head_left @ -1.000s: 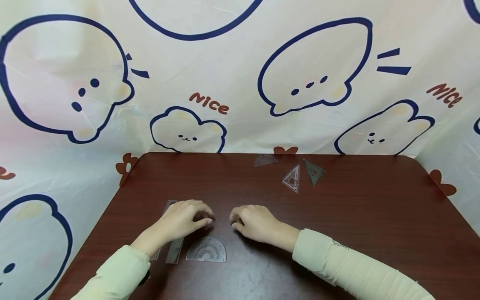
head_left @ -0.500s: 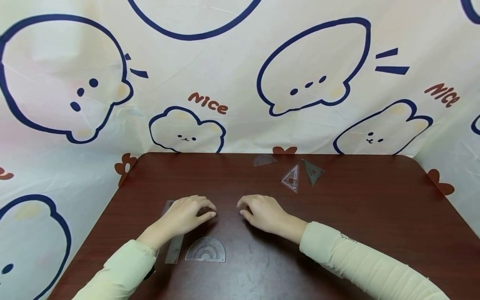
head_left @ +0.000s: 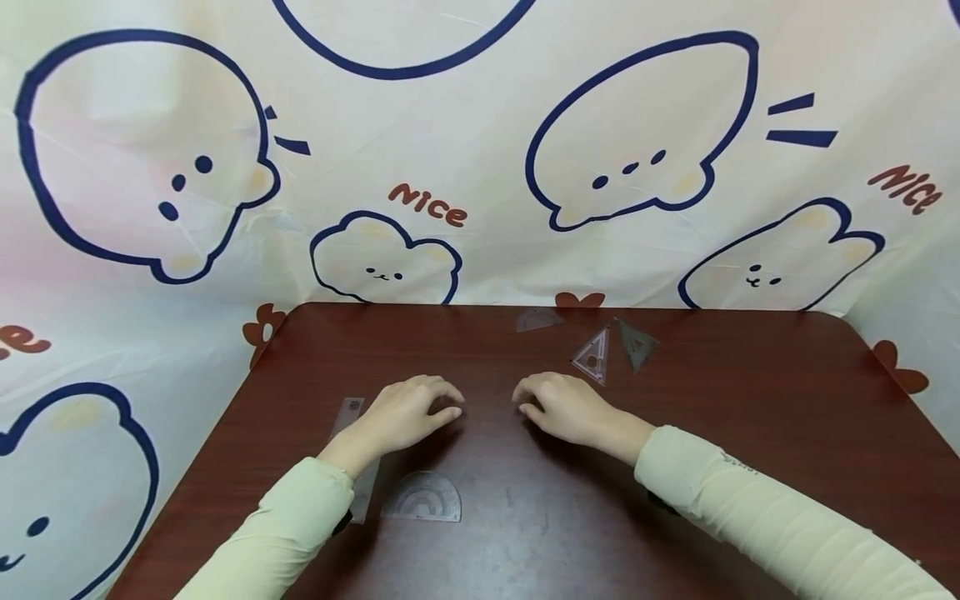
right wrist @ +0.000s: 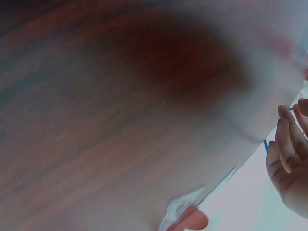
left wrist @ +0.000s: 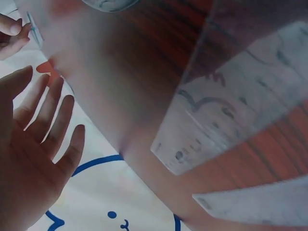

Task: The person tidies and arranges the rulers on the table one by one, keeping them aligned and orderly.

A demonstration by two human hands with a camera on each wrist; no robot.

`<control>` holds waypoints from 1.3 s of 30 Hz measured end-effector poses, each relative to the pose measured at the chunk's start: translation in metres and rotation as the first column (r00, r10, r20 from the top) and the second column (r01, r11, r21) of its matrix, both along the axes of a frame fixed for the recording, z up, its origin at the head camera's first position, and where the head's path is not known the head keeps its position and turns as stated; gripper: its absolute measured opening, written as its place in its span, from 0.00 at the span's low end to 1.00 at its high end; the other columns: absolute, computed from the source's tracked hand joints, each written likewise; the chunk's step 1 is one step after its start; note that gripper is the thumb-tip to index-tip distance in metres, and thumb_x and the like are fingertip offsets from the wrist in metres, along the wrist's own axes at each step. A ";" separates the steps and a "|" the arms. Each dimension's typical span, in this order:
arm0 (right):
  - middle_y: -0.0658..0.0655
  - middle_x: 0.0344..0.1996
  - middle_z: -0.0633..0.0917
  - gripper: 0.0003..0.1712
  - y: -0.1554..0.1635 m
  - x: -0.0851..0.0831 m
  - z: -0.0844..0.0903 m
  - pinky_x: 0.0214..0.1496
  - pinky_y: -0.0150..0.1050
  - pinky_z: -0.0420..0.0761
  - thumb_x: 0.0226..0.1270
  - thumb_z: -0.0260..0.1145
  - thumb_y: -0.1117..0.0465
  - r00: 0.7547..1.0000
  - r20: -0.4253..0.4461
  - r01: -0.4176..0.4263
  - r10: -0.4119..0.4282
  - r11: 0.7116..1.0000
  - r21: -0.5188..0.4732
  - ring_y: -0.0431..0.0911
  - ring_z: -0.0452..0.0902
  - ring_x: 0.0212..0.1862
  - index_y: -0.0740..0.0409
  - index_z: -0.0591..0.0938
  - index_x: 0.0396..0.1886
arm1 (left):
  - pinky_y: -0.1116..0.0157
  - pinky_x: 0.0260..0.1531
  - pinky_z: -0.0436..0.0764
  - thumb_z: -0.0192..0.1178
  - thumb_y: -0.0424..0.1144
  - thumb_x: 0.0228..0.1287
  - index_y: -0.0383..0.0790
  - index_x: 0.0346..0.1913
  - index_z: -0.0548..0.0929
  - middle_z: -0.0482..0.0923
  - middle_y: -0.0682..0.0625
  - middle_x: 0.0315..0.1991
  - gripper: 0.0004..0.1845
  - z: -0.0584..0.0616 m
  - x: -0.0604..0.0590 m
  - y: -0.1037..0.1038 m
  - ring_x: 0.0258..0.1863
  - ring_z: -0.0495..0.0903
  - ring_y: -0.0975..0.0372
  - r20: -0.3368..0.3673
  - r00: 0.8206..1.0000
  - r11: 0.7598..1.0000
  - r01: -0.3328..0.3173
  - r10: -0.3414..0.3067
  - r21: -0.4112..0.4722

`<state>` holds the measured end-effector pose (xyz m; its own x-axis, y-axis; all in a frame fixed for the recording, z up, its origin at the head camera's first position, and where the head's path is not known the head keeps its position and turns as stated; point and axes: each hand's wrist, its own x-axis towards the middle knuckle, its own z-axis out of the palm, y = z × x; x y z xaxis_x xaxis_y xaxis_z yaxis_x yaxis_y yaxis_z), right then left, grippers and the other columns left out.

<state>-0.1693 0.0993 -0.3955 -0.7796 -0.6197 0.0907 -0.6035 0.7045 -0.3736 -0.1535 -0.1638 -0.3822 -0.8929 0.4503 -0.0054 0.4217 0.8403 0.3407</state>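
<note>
My left hand (head_left: 408, 412) hovers over the table with loosely bent fingers and holds nothing. Beneath that forearm lie two clear rulers, partly hidden in the head view: the far end of one ruler (head_left: 351, 408) and the near end of the other ruler (head_left: 365, 496) show. The left wrist view has both, a broad ruler (left wrist: 240, 106) and a second ruler (left wrist: 260, 202). A clear protractor (head_left: 423, 497) lies just right of them. Facing the left hand, my right hand (head_left: 570, 408) is likewise loosely bent and holds nothing; a clear set square (head_left: 592, 358) lies just beyond it.
Further back on the dark wooden table (head_left: 720, 375) are a second protractor (head_left: 538, 319), near the far edge, and a darker-looking set square (head_left: 637, 343) beside the clear one. A cartoon-printed cloth (head_left: 495, 250) hangs behind and at the sides of the table.
Both hands have moved forward and to the right over the table, and the gap between them has widened a little. The rulers, protractors and set squares lie as before.
</note>
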 end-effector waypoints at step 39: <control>0.54 0.42 0.86 0.09 0.040 -0.069 -0.007 0.38 0.44 0.78 0.71 0.65 0.63 0.956 0.087 0.288 -0.281 0.954 -0.080 0.47 0.81 0.39 0.55 0.85 0.48 | 0.51 0.54 0.75 0.60 0.46 0.72 0.47 0.56 0.84 0.81 0.53 0.55 0.15 -0.003 -0.073 0.058 0.56 0.78 0.58 0.063 0.996 0.992 -0.071 0.064 0.108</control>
